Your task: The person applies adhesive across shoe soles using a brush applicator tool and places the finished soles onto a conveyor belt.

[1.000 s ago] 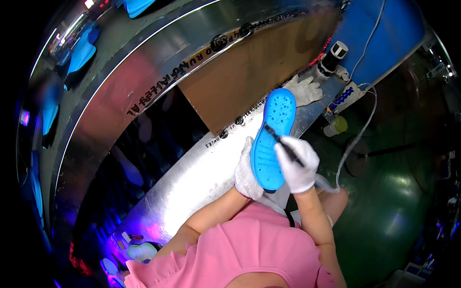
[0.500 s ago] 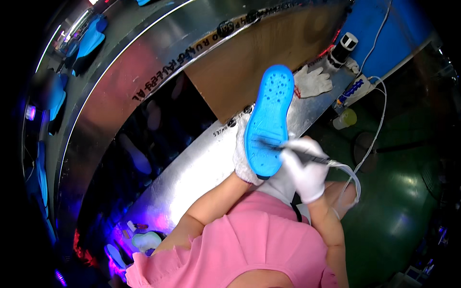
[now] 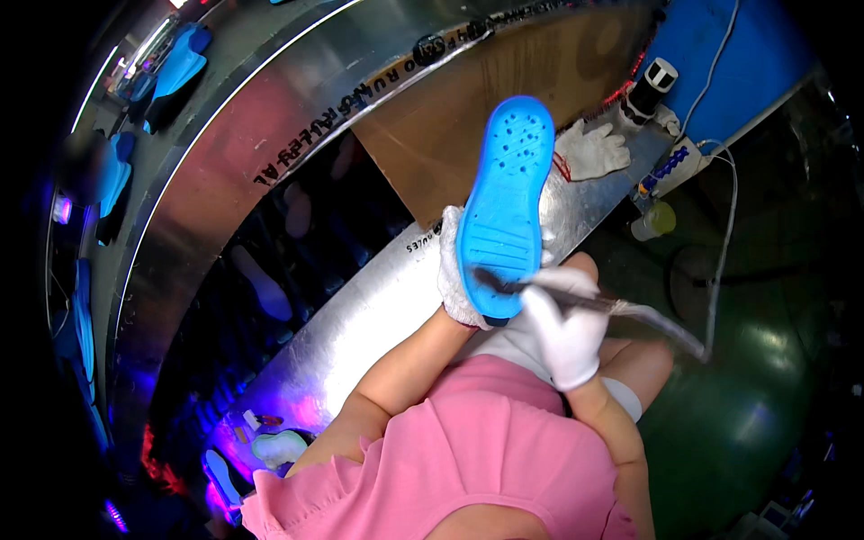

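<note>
A bright blue shoe sole (image 3: pixel 508 202), its ridged and pitted face turned up, is tilted over the metal bench. My left hand (image 3: pixel 450 270), in a knitted white glove, grips it from behind along the left edge; some fingertips peep out at the right edge. White-gloved too, my right hand (image 3: pixel 569 333) is closed around a dark brush (image 3: pixel 490 280), whose blurred bristles lie against the sole's near end, below the cross ridges. From the brush's back end a pale tube (image 3: pixel 670 334) trails off to the right.
Beyond the sole, a spare white glove (image 3: pixel 594 151) lies on the metal bench (image 3: pixel 346 310) near a black-and-white canister (image 3: pixel 652 85). Brown cardboard (image 3: pixel 423 135) leans behind. Blue soles (image 3: pixel 180 61) sit on a belt at far left. A yellowish cup (image 3: pixel 657 219) is at right.
The brush has shifted down toward the sole's near end. The sole has risen slightly in view, still in my left hand. The tube has swung out to the right.
</note>
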Demonstrator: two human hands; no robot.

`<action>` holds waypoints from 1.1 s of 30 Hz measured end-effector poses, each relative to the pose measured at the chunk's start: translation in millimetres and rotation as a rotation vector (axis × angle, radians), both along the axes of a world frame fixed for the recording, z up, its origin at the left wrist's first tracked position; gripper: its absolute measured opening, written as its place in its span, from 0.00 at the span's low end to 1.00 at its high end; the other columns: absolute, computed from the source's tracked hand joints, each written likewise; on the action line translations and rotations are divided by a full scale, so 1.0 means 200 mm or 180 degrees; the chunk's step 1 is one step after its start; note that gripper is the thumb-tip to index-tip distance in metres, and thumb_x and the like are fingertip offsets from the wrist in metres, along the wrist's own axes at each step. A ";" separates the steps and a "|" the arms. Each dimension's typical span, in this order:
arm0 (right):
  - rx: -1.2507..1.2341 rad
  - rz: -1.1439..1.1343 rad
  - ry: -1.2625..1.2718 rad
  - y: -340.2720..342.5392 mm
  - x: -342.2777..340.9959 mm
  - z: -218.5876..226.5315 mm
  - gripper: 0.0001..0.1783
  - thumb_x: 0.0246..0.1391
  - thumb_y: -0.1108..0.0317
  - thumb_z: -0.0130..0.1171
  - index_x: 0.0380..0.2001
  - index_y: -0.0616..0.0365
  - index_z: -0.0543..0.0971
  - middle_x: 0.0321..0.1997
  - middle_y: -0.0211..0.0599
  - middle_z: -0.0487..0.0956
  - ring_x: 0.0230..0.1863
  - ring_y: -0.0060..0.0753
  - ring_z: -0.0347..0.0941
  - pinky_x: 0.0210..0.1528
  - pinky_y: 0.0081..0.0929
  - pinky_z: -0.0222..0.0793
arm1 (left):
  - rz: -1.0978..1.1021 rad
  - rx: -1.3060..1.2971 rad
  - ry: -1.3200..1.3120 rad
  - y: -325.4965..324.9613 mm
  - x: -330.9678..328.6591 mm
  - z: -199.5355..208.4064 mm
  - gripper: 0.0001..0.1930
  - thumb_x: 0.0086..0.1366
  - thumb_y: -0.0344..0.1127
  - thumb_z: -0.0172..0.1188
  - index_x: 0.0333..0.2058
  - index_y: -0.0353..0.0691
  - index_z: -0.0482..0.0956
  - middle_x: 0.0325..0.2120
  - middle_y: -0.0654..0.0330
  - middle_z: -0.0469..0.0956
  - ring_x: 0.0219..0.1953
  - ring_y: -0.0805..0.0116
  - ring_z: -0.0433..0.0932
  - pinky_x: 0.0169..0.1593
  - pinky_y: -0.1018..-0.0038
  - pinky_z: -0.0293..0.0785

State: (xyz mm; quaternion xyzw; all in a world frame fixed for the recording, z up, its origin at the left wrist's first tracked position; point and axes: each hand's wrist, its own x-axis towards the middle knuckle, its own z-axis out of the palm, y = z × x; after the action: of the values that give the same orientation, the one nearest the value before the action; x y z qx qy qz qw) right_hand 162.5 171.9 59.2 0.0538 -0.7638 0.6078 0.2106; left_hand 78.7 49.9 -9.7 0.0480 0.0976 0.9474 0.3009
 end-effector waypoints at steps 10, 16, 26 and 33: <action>-0.0726 -0.0344 -0.0550 0.07 -0.01 -0.05 0.09 0.47 0.80 0.64 0.35 0.65 0.79 0.34 0.38 0.82 0.32 0.27 0.78 0.37 0.22 0.74 | -0.0399 0.0049 -0.0144 -0.02 -0.05 0.03 0.50 0.58 0.77 0.42 0.63 0.37 0.58 0.48 0.35 0.71 0.42 0.40 0.76 0.41 0.50 0.78; 0.0079 0.0581 -0.0115 0.06 0.02 -0.02 0.14 0.39 0.77 0.71 0.33 0.62 0.81 0.33 0.42 0.82 0.33 0.38 0.80 0.38 0.27 0.75 | -0.1181 0.0120 0.0039 -0.07 -0.14 0.11 0.47 0.62 0.73 0.41 0.63 0.33 0.59 0.45 0.33 0.72 0.42 0.38 0.77 0.36 0.48 0.77; 0.1062 0.1369 0.0370 0.12 -0.06 0.10 0.12 0.42 0.77 0.67 0.35 0.58 0.82 0.40 0.40 0.82 0.32 0.39 0.77 0.36 0.27 0.73 | -0.0832 -0.2401 0.0019 -0.18 -0.32 0.02 0.14 0.64 0.40 0.62 0.41 0.35 0.81 0.37 0.53 0.82 0.37 0.65 0.83 0.43 0.68 0.81; 0.1510 0.1224 0.0621 0.15 -0.03 0.12 0.15 0.38 0.76 0.66 0.35 0.56 0.82 0.39 0.40 0.83 0.26 0.39 0.76 0.29 0.27 0.70 | -0.1508 -0.2376 0.0366 -0.16 -0.33 0.33 0.15 0.59 0.37 0.68 0.42 0.35 0.82 0.36 0.56 0.83 0.36 0.67 0.83 0.40 0.71 0.82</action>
State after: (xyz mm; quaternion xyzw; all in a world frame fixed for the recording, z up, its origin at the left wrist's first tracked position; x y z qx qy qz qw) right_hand 156.6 201.5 83.1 0.3028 -0.8362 0.4333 0.1457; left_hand 12.1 18.1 56.2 0.0097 0.4358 0.7480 0.5004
